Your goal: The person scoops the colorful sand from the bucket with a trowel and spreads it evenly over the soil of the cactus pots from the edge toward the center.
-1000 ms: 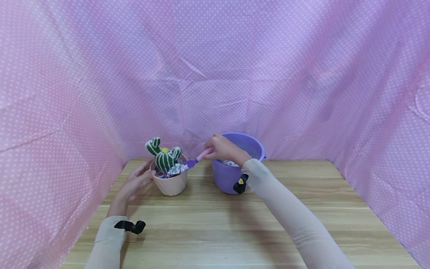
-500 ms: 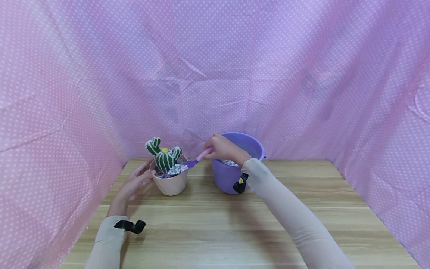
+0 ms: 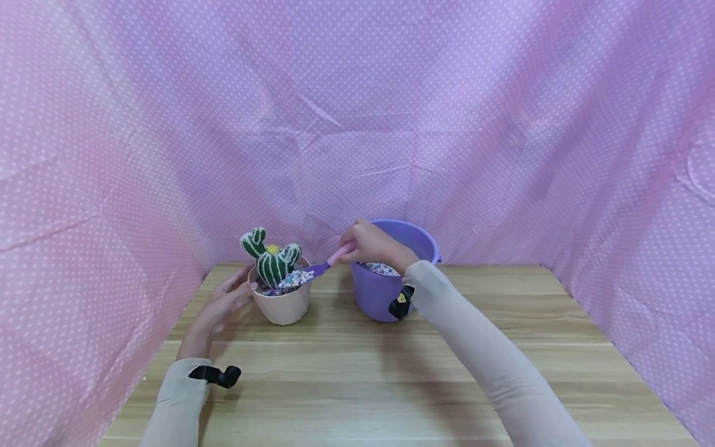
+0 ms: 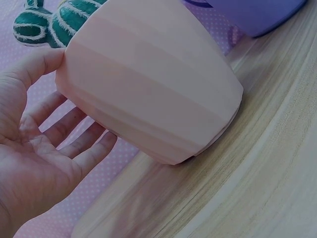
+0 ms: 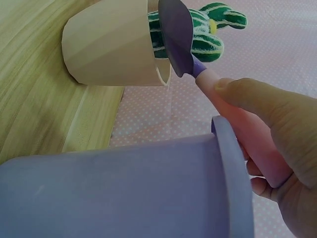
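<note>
1) Pink-lilac cloth with white dots hangs creased behind and at both sides
2) Pale wooden tabletop with streaked grain reaches the cloth
3) Soft shadows fall across the wood

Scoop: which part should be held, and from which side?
Best by the handle, coming from the right above the bucket, as the right grip does. It's long, thick and slopes up that way, away from the pot. I'd keep off the blade: it's over the pot and appears heaped with bits.
</note>
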{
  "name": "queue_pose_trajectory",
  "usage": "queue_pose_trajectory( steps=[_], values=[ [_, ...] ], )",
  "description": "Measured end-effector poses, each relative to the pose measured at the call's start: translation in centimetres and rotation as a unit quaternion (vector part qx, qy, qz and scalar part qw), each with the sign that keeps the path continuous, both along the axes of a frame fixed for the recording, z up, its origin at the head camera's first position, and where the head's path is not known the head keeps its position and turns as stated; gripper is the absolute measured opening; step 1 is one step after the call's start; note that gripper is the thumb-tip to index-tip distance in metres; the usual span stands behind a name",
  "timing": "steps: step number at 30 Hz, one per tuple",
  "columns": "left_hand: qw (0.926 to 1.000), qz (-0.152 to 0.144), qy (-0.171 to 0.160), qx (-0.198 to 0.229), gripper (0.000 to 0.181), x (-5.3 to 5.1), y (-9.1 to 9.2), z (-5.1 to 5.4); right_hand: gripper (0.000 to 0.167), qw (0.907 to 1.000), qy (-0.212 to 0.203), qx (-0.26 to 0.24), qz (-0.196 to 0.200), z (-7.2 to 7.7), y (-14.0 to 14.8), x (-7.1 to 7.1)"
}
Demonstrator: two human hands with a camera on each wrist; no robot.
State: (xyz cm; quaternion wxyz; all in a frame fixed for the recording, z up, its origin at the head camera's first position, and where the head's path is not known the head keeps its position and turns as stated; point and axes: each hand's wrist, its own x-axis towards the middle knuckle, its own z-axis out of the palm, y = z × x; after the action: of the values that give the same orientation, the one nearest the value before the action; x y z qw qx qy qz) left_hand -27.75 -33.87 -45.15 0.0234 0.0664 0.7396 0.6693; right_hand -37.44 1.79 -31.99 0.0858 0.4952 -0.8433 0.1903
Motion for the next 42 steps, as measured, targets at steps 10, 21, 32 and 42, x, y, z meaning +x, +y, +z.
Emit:
queue_pose_trajectory(
  steps=[10, 21, 32, 42],
  values=[
    [1.0, -0.006, 0.002, 0.003, 0.072, 0.1, 0.0, 0.2, 0.013, 0.9995, -0.001, 0.015, -0.027, -0.2, -0.2, 0.3],
    [0.9997, 0.01, -0.008, 0.019, 0.071, 0.0, 0.0, 0.4, 0.01, 0.9986, 0.048, 0.022, -0.003, -0.3, -0.7, 0.9],
    [0.9996, 0.004, 0.002, 0.029, 0.071, -0.3, -0.2, -0.1, 0.012, 0.9911, 0.127, 0.042, -0.002, -0.1, -1.0, 1.3],
    [0.9998, 0.006, -0.003, 0.017, 0.072, -0.4, -0.2, -0.3, 0.02, 0.974, 0.21, 0.072, -0.044, -0.3, -0.8, 2.0]
  ],
)
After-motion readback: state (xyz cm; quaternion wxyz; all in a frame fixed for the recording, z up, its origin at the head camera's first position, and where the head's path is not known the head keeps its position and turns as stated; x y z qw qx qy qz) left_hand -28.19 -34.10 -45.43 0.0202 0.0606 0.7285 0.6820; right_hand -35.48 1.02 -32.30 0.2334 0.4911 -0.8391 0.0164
